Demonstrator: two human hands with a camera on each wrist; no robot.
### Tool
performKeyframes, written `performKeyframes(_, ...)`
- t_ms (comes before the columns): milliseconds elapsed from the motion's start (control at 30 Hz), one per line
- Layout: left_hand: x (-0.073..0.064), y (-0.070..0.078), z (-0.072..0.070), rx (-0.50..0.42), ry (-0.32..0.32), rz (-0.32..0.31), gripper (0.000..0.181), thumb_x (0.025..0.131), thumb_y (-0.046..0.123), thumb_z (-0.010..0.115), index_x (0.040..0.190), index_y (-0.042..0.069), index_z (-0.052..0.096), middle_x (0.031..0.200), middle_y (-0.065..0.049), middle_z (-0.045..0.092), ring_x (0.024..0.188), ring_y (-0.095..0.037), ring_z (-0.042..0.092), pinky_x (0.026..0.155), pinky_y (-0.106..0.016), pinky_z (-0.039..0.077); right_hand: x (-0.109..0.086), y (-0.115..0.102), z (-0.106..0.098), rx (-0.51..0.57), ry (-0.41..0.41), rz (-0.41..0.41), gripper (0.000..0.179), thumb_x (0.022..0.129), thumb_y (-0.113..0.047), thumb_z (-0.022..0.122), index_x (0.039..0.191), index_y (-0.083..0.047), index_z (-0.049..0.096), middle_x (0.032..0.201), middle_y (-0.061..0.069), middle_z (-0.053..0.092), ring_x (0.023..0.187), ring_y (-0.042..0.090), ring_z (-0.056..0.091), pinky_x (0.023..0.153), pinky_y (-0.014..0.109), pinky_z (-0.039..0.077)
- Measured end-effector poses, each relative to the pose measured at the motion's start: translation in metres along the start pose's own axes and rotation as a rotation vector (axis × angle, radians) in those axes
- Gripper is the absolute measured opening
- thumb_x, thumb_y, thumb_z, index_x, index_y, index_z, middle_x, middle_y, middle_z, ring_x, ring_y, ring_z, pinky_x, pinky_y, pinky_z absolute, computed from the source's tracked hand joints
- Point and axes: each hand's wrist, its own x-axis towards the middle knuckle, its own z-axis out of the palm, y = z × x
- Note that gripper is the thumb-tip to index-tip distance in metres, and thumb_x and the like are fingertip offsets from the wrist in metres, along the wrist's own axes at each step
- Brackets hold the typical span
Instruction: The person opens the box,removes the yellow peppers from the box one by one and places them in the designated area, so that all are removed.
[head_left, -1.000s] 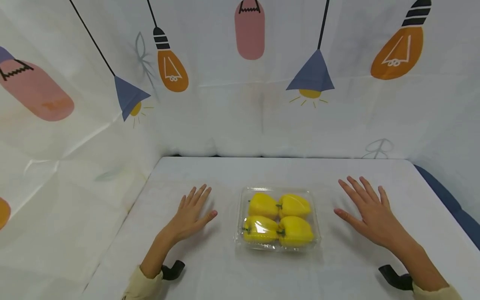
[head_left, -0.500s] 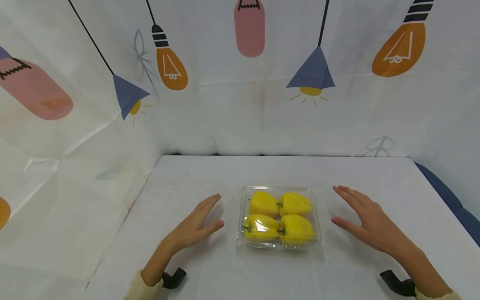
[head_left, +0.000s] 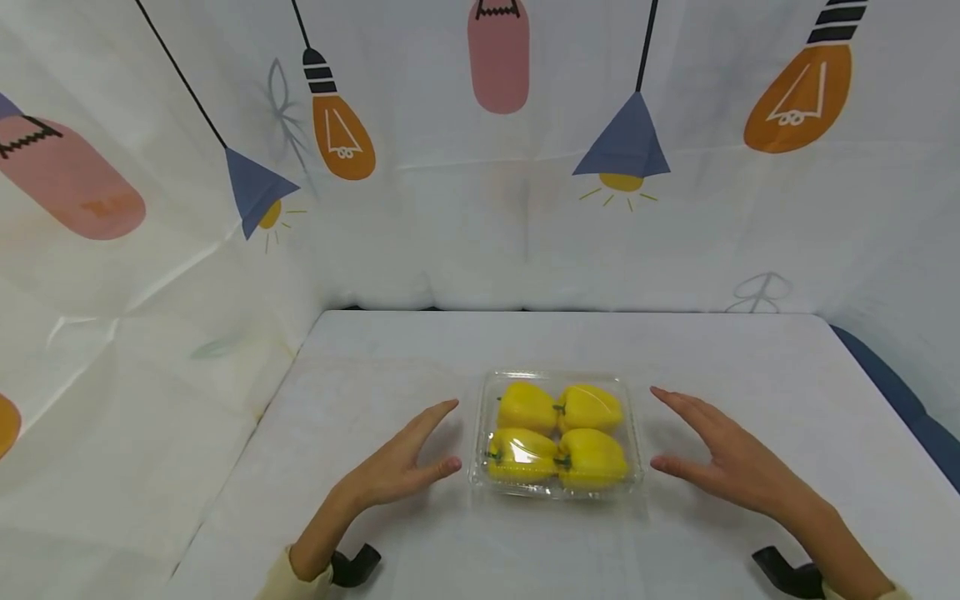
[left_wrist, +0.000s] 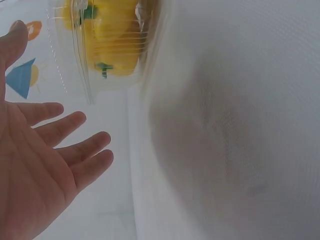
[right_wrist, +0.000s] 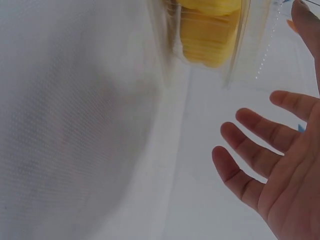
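A clear plastic clamshell box (head_left: 555, 493) lies on the white table, with several yellow bell peppers (head_left: 592, 460) inside it in two rows. To its left, my left hand (head_left: 401, 465) is held with fingers stretched and thumb apart, a short gap from the box's side. My right hand (head_left: 726, 457) mirrors it on the other side, also apart from the box. The left wrist view shows the spread left palm, with green pepper stems (left_wrist: 90, 12) visible through the plastic. From the right wrist, the box's ribbed wall (right_wrist: 207, 42) appears beyond the extended fingers.
The white table (head_left: 420, 342) reaches back to a hanging cloth (head_left: 450, 225) printed with lamps and bulbs. More cloth drapes along the left side. Something dark blue (head_left: 881, 375) shows past the right table edge. Black curved pieces (head_left: 356, 567) stick out at both wrists.
Both hands have moved inward toward the box from either side and a little nearer the table's front. Their fingers have turned from spread and palm-down to palms facing each other. The box stays put.
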Motion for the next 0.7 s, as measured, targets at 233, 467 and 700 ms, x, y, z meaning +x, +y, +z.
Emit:
performKeyframes(233, 0.0021, 0.0032, 0.0002, -0.021, -0.033, 0.013, 0.081, 0.084, 0.053, 0.063, 0.15, 0.027, 0.022, 0.154, 0.003, 0.024, 0.14, -0.02, 0.024, 0.106, -0.055, 0.028, -0.0002, 0.0, 0.0077, 0.006, -0.009, -0.038, 0.085, 0.075, -0.059, 0.07, 0.145, -0.034, 0.03, 0.143, 0.005, 0.042, 0.126, 0.03, 0.042, 0.09, 0.06, 0.042)
performKeyframes(467, 0.004, 0.0019, 0.0011, -0.034, -0.043, 0.074, 0.086, 0.08, 0.051, 0.069, 0.148, 0.03, 0.022, 0.151, 0.008, 0.027, 0.136, -0.02, 0.031, 0.104, -0.053, 0.033, -0.0029, -0.004, 0.0099, 0.02, -0.015, -0.039, 0.084, 0.074, -0.062, 0.068, 0.144, -0.03, 0.035, 0.141, 0.0, 0.044, 0.124, 0.026, 0.044, 0.087, 0.059, 0.044)
performKeyframes(700, 0.0049, 0.0025, 0.0007, -0.068, -0.054, 0.099, 0.09, 0.074, 0.055, 0.073, 0.147, 0.03, 0.026, 0.148, 0.01, 0.033, 0.132, -0.015, 0.037, 0.103, -0.05, 0.036, -0.005, -0.0071, 0.0103, 0.027, -0.025, -0.031, 0.087, 0.072, -0.064, 0.068, 0.144, -0.028, 0.036, 0.137, -0.001, 0.048, 0.12, 0.023, 0.047, 0.087, 0.057, 0.046)
